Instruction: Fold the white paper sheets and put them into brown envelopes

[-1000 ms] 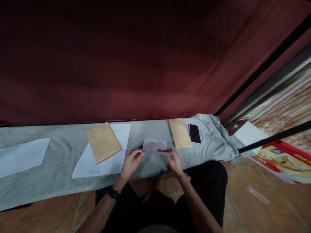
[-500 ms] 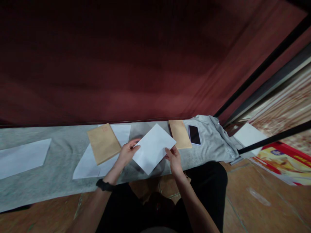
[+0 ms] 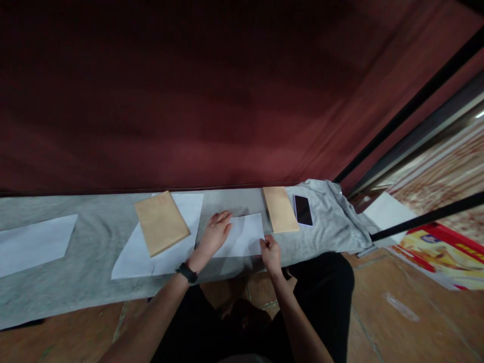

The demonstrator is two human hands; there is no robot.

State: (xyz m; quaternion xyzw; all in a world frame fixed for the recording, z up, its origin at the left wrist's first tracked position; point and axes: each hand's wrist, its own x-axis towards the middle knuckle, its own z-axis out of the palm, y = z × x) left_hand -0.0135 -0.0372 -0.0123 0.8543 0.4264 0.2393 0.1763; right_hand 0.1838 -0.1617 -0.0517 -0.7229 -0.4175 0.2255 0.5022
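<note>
A folded white sheet of paper (image 3: 245, 234) lies flat on the grey cloth (image 3: 83, 262) in front of me. My left hand (image 3: 215, 233) rests on its left part with fingers stretched out flat. My right hand (image 3: 270, 250) pinches the sheet's near right corner. A black band sits on my left wrist.
A brown envelope (image 3: 161, 222) lies on a large white sheet (image 3: 132, 257) to the left, and another white sheet (image 3: 34, 243) lies farther left. A second brown envelope (image 3: 280, 208) and a dark phone (image 3: 303, 209) lie to the right. A dark red curtain (image 3: 189, 101) hangs behind.
The white sheet was held up in both hands and turned; now it lies flat on the cloth with my left hand pressed on it.
</note>
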